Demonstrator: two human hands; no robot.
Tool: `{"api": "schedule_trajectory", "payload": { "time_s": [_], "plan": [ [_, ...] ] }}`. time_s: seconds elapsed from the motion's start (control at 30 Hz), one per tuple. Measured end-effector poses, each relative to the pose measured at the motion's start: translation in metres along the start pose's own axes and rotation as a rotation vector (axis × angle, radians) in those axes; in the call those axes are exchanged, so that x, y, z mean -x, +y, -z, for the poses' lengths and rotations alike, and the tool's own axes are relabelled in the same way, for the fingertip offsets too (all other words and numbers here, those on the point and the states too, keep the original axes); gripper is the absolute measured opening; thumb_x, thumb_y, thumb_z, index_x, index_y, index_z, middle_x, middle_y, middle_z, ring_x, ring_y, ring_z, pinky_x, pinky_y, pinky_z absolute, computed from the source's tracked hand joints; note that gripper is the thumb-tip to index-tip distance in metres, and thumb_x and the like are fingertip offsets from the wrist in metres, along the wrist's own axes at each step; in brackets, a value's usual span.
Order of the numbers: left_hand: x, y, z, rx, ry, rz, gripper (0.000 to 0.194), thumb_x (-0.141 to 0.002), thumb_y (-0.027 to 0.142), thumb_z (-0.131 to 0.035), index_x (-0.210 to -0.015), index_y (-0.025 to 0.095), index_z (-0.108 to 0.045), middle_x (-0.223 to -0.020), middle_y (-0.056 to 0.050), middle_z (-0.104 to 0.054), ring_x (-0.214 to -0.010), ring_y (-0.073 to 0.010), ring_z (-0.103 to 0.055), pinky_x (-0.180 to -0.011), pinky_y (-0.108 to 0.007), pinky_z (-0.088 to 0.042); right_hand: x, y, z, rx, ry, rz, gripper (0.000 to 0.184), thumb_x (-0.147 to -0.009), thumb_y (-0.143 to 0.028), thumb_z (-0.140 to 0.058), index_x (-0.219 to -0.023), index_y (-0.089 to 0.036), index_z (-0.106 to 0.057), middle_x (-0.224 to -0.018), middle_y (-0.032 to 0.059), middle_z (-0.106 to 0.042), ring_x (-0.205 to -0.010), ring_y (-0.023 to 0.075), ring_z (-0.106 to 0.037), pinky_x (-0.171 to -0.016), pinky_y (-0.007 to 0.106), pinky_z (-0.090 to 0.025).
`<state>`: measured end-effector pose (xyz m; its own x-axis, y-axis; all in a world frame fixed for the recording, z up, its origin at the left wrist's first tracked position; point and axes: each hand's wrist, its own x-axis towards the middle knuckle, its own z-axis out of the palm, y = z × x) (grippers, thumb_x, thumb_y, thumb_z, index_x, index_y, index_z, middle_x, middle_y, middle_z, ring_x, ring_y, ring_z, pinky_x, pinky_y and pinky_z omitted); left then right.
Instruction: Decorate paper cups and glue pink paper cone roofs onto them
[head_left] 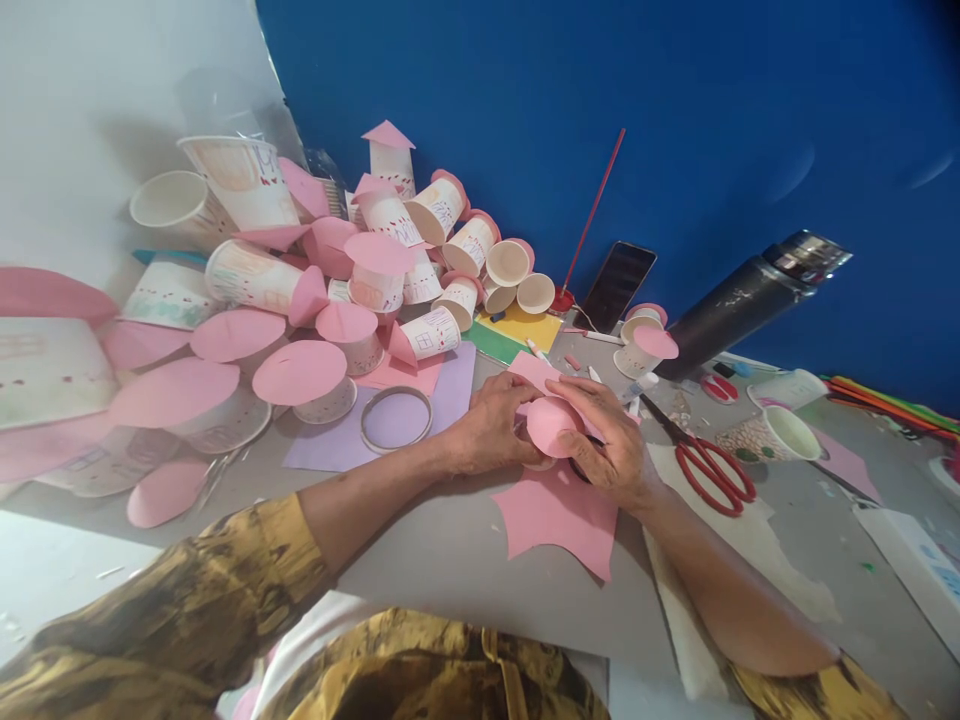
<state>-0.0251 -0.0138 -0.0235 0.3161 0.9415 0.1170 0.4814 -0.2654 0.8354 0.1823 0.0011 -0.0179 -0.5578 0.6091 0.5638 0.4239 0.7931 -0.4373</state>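
Note:
Both my hands work over the middle of the grey table. My left hand (491, 425) and my right hand (611, 440) close together around a pink paper cone (550, 422), which seems to sit on a small paper cup mostly hidden under my fingers. A cut pink paper sheet (559, 520) lies flat under my hands. Red-handled scissors (712, 468) rest just right of my right hand.
A big heap of decorated paper cups with pink cone lids (300, 290) fills the left and back. A tape ring (396, 418) lies on lilac paper. A phone (616, 285) and a dark flask (742, 300) lean against the blue wall. More cups (776, 435) stand at right.

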Motion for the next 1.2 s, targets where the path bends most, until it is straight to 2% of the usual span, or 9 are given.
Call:
{"api": "schedule_trajectory", "payload": {
  "time_s": [0.13,0.27,0.5,0.67,0.73,0.83,0.9,0.97,1.2],
  "plan": [
    [0.001,0.0,0.001,0.01,0.004,0.0,0.065,-0.06,0.04,-0.089,-0.119,0.024,-0.069,-0.123,-0.011,-0.055,-0.124,-0.0351,-0.049,-0.105,-0.052,-0.043,0.002,0.003,0.001,0.057,0.053,0.034,0.048,-0.101,-0.049,-0.053,-0.138,-0.02,-0.063,-0.135,0.0152,-0.067,-0.132,0.0339,-0.055,-0.111,0.057,-0.046],
    [0.0,0.001,0.0,0.003,0.005,0.012,0.065,-0.06,0.039,-0.089,-0.119,0.022,-0.069,-0.124,-0.012,-0.055,-0.123,-0.0351,-0.05,-0.105,-0.052,-0.043,0.003,0.005,0.001,0.101,0.03,0.057,0.042,-0.1,-0.047,-0.055,-0.13,-0.021,-0.069,-0.135,0.0144,-0.068,-0.131,0.0353,-0.055,-0.109,0.059,-0.048],
    [0.001,0.002,0.003,-0.012,-0.015,0.01,0.065,-0.062,0.04,-0.086,-0.121,0.022,-0.067,-0.127,-0.013,-0.055,-0.125,-0.0359,-0.049,-0.106,-0.055,-0.043,0.004,0.006,0.0,0.087,0.013,0.046,0.042,-0.1,-0.046,-0.057,-0.129,-0.02,-0.068,-0.132,0.0148,-0.069,-0.129,0.0343,-0.056,-0.108,0.057,-0.048],
    [0.0,0.01,0.023,0.043,-0.023,0.021,0.052,-0.071,0.02,-0.067,-0.123,0.023,-0.065,-0.129,-0.012,-0.057,-0.125,-0.0299,-0.053,-0.102,-0.046,-0.049,0.002,0.007,0.006,0.034,0.075,0.029,0.042,-0.102,-0.045,-0.053,-0.133,-0.019,-0.064,-0.131,0.0153,-0.07,-0.128,0.0329,-0.058,-0.108,0.056,-0.048],
    [-0.001,0.014,0.028,0.09,0.046,0.088,0.038,-0.075,0.018,-0.059,-0.112,0.021,-0.069,-0.121,-0.009,-0.062,-0.11,-0.0249,-0.061,-0.093,-0.04,-0.052,0.001,0.007,0.01,0.037,0.134,0.031,0.033,-0.101,-0.038,-0.055,-0.128,-0.021,-0.066,-0.128,0.0147,-0.071,-0.127,0.0321,-0.059,-0.107,0.055,-0.049],
    [-0.003,0.02,0.028,0.163,0.094,0.221,0.017,-0.083,0.029,-0.054,-0.083,0.019,-0.068,-0.089,-0.004,-0.066,-0.077,-0.0181,-0.061,-0.069,-0.031,-0.05,-0.001,0.009,0.012,0.081,0.172,0.051,0.022,-0.097,-0.03,-0.063,-0.117,-0.022,-0.07,-0.123,0.014,-0.073,-0.124,0.0322,-0.062,-0.104,0.056,-0.05],
    [-0.004,0.022,0.025,0.185,0.077,0.271,0.024,-0.085,0.036,-0.055,-0.069,0.019,-0.062,-0.068,0.0,-0.059,-0.064,-0.0151,-0.053,-0.06,-0.028,-0.042,-0.001,0.009,0.012,0.113,0.167,0.073,0.02,-0.093,-0.029,-0.069,-0.112,-0.021,-0.071,-0.123,0.0144,-0.073,-0.122,0.0329,-0.062,-0.103,0.056,-0.051],
    [-0.005,0.021,0.021,0.198,0.071,0.294,0.03,-0.084,0.04,-0.058,-0.062,0.019,-0.057,-0.06,0.002,-0.053,-0.058,-0.0133,-0.047,-0.057,-0.028,-0.037,-0.001,0.01,0.011,0.13,0.159,0.09,0.02,-0.091,-0.031,-0.071,-0.109,-0.021,-0.073,-0.123,0.0148,-0.073,-0.122,0.0336,-0.061,-0.103,0.056,-0.051],
    [-0.013,0.011,0.013,0.448,0.063,0.378,0.037,-0.074,0.048,-0.069,-0.057,0.02,-0.051,-0.056,0.004,-0.048,-0.056,-0.0111,-0.042,-0.055,-0.026,-0.034,0.0,0.011,0.01,0.133,0.12,0.081,0.019,-0.093,-0.034,-0.068,-0.105,-0.022,-0.075,-0.123,0.0133,-0.073,-0.122,0.0327,-0.061,-0.103,0.055,-0.052]
  ]
}}
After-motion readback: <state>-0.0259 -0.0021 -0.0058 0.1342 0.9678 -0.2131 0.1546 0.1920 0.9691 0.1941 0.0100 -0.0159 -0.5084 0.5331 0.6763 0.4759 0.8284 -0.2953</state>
